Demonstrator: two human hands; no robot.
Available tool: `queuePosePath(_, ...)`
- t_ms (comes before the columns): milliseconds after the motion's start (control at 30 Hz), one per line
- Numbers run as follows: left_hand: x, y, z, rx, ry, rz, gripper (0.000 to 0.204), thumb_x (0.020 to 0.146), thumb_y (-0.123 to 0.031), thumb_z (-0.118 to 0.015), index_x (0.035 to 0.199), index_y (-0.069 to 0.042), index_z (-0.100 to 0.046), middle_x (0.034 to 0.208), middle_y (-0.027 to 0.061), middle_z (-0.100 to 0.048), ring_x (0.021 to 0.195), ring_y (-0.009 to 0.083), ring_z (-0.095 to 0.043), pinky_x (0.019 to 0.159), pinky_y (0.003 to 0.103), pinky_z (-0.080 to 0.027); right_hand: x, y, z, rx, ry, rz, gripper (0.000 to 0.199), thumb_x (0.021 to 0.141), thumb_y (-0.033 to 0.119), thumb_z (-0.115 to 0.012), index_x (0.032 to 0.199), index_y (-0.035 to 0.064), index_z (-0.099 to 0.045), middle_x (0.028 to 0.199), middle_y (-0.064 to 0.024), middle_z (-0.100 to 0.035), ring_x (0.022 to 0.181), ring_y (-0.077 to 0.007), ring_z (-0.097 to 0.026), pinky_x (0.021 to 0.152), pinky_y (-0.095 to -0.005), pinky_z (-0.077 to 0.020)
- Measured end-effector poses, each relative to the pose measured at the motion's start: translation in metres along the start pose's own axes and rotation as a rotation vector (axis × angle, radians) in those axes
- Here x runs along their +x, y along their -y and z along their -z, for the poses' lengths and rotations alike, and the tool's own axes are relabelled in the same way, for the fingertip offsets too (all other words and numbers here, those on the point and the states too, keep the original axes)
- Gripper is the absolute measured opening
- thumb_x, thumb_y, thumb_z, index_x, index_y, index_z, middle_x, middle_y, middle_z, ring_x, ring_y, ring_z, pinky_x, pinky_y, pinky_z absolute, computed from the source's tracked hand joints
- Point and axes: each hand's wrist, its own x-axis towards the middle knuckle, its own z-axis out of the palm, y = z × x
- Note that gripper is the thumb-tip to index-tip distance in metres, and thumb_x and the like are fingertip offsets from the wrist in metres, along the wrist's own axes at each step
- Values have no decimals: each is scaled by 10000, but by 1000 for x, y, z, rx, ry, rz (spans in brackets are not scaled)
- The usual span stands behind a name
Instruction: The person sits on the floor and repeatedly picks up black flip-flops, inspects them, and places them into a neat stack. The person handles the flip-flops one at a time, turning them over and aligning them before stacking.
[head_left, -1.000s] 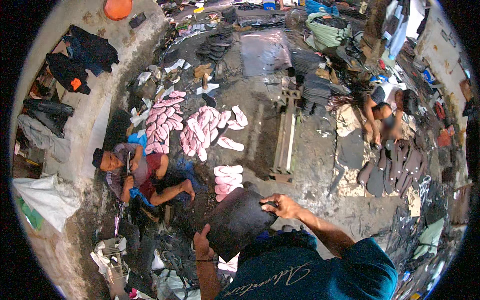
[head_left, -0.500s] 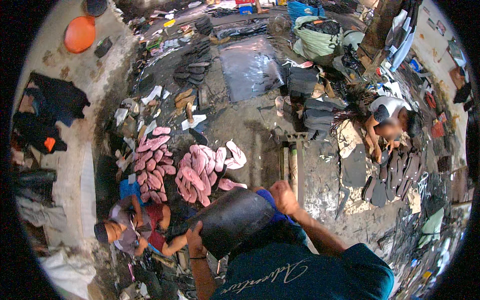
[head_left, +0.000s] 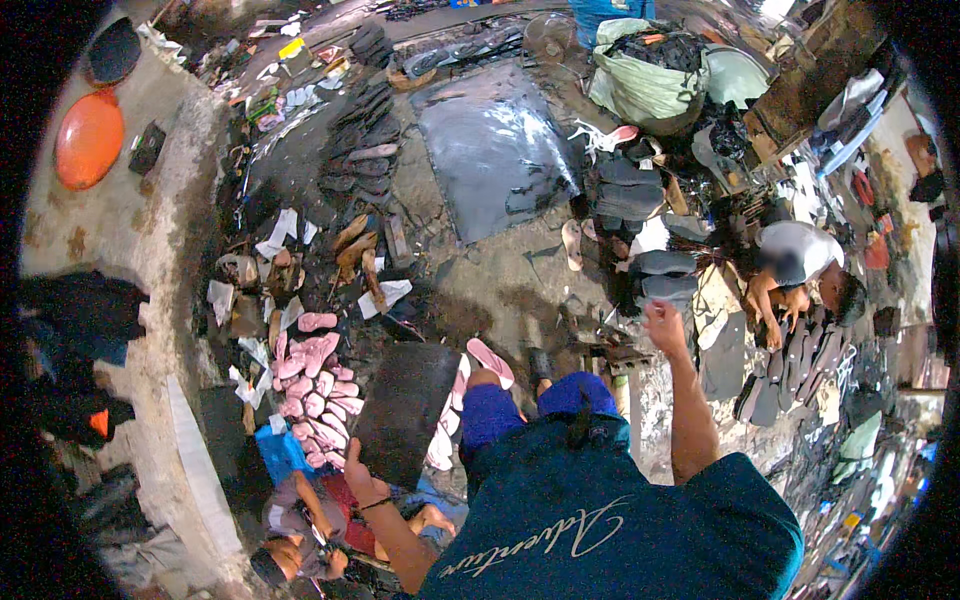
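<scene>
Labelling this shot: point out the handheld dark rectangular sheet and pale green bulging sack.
Handheld dark rectangular sheet (head_left: pixel 405 412): head view, middle of face.
Pale green bulging sack (head_left: pixel 637 94): head view, front wall.

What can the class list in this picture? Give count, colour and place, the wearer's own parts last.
dark sheet: one, black, left of centre
slippers: many, pink, floor, lower left
floor sheet: one, dark, shiny, upper centre
sack: one, pale green, upper right
soles: many, dark, right
round object: one, orange, upper left
clothing: count unclear, dark, far left
scraps: uncountable, mixed, across floor
co-worker: one, pale top, right
second co-worker: one, grey top, lower left
shirt: one, teal, bottom centre
shorts: one pair, purple, lower centre
left hand: one, bare, gripping dark sheet
right hand: one, bare, raised, right of centre
</scene>
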Motion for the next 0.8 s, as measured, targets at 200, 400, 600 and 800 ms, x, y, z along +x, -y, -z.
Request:
queuePosePath(200, 118, -86, -95, 76, 71, -94, 342, 960, -209, -581, 1177, 52, -620, 1123, 143, -686, 957, 302, -677, 870, 429, -550, 74, 33, -24, -177, -38, -134, 312, 820, 280, -719, 994, 28, -665, 887, -164, -707, 803, -310, -695, 706, -430, -542)
queuePosePath(400, 273, -154, -205, 242, 92, -123, 302, 942, -187, -607, 1130, 48, -631, 1097, 141, -686, 931, 276, -681, 843, 396, -558, 59, 29, -137, -471, -129, -541, 190, 719, 204, -696, 854, 71, -691, 796, -165, -694, 795, -338, -679, 749, -412, -531)
queuePosePath(600, 378, -237, -279, 394, 81, -46, 308, 936, -216, -643, 1119, 31, -628, 1064, 112, -677, 908, 247, -672, 810, 387, -553, 69, 31, -248, -595, 45, -590, 194, 693, 156, -699, 863, 63, -687, 790, -83, -668, 744, -279, -654, 752, -384, -543)
queuePosePath(800, 443, -299, -388, 675, 0, -326, 400, 951, -323, -629, 1145, 27, -627, 1128, 139, -664, 941, 261, -669, 850, 411, -542, 230, -10, -340, -617, 336, -393, 149, 824, 64, -605, 911, -7, -703, 907, -116, -734, 901, -199, -701, 752, -313, -547)
